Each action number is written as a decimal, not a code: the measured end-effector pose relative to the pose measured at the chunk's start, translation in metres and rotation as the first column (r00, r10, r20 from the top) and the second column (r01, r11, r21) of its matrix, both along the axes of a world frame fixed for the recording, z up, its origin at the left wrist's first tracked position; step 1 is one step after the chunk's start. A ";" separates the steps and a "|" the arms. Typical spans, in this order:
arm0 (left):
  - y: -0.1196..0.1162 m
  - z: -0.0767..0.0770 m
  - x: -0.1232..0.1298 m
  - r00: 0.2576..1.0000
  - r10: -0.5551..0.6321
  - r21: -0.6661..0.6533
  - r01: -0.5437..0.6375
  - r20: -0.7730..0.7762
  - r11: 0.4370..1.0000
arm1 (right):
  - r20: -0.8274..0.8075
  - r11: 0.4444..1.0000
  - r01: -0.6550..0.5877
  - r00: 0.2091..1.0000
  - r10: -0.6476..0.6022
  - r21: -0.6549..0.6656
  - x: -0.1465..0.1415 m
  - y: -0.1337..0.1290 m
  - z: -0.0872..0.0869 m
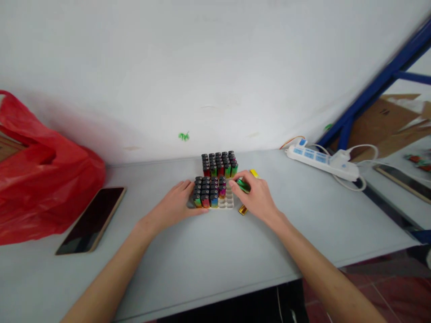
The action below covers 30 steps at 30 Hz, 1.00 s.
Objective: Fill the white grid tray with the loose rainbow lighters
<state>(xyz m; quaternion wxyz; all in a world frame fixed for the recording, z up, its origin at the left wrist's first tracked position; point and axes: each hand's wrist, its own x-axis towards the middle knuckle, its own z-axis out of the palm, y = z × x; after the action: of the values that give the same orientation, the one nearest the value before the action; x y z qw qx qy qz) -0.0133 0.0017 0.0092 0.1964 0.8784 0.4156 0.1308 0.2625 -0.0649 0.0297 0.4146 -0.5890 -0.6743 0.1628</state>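
Note:
A white holder tray (pixel 230 202) with round-ended slots stands on the table, its left and middle rows filled with upright black-topped lighters (pixel 205 193) in several colours. My left hand (pixel 171 202) grips the tray's left side, thumb along the front edge and fingers toward the back. Over the bare slots on the right, my right hand (pixel 258 197) pinches a green lighter (pixel 244 185), which lies tilted. Part of a gold lighter (pixel 243 209) shows below that hand, and a yellow piece (pixel 254 173) sticks out behind it. Directly behind the tray is another block of upright lighters (pixel 220 167).
A smartphone (pixel 92 220) lies at the left beside a red plastic bag (pixel 50 179). On the right, a white power strip (pixel 319 160) with cables sits near the wall. A blue metal frame (pixel 387 80) and cardboard (pixel 380 128) stand beyond the table's right end.

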 end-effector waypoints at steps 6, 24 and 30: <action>-0.002 0.005 0.004 1.000 -0.003 -0.016 0.002 -0.024 1.000 | 0.099 0.982 -0.162 0.983 0.153 0.092 0.006 -0.001 0.004; -0.005 0.005 0.004 1.000 0.005 0.012 -0.005 -0.022 1.000 | 0.153 0.977 -0.212 0.966 0.207 0.018 0.007 -0.004 -0.002; -0.006 0.006 0.006 0.999 0.003 0.026 -0.002 -0.045 1.000 | 0.316 0.969 -0.243 0.917 0.243 -0.040 -0.003 -0.006 -0.008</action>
<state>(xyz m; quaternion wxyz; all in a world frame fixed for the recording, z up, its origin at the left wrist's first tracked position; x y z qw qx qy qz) -0.0077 -0.0043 0.0154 0.1753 0.8832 0.4192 0.1166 0.2596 -0.0709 0.0214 0.2769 -0.5191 -0.8003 0.1156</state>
